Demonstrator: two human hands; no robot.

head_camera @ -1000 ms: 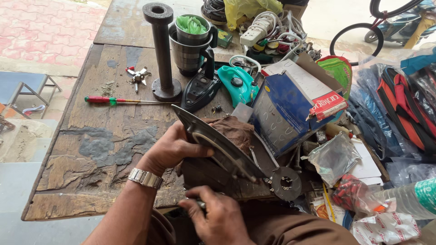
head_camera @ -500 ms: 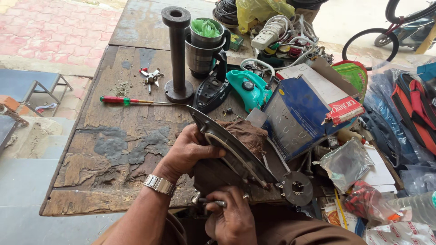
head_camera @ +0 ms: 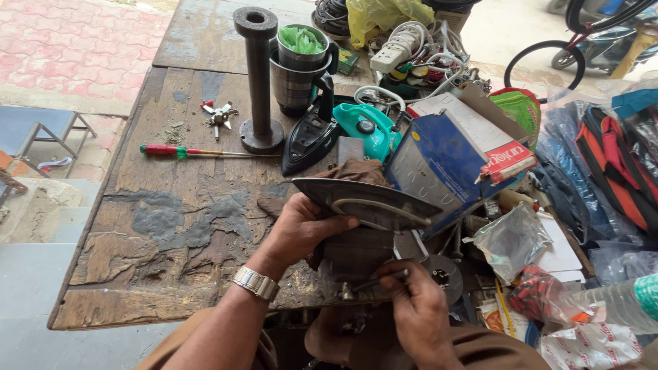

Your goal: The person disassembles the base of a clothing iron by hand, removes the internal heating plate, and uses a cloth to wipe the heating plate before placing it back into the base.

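A clothes iron's metal soleplate (head_camera: 367,200) is tilted up over a worn wooden table (head_camera: 178,226), its heating loop facing me. My left hand (head_camera: 298,229), with a metal watch on the wrist, grips the plate's near edge. My right hand (head_camera: 411,312) holds a thin dark tool (head_camera: 373,282), its tip against the iron's dark body (head_camera: 356,257) below the plate. A brown rag (head_camera: 360,171) lies behind the plate.
On the table stand a black metal post (head_camera: 258,79), a steel jug (head_camera: 298,72), a black iron (head_camera: 308,137), a teal iron (head_camera: 367,130), a red-handled screwdriver (head_camera: 185,151) and a blue cardboard box (head_camera: 445,164). Bags and clutter fill the right side.
The soleplate has swung from steeply tilted to nearly level. My right hand has come up with the tool to the iron's body. The camera has shifted slightly.
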